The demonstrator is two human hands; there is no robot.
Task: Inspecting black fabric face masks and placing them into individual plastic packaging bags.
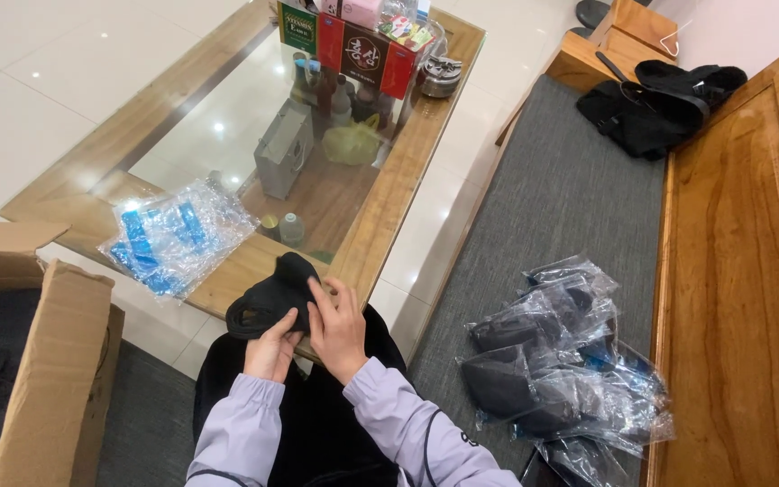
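At 9 o'clock stands an open cardboard box [42, 361] with dark cloth inside; just right of it, at about 10 o'clock on the table [389, 194], lies a heap of empty clear plastic wrappers [173, 236] with blue print. Near the centre, at the table's near edge, the left hand [272, 350] has its grip closed on the lower edge of a black folded garment [272, 293] (it looks like a sock or a small knit piece, I cannot tell which); the right hand [337, 326] is just beside, fingers pressed on the garment's right side, grip closed around it. Under the glass top are bottles and a yellow bag [351, 142]. At 4 o'clock, on the grey sofa cushion [552, 189], lies a pile of black pieces in clear bags [556, 361]; at 1 o'clock lies a black bundle [655, 104].
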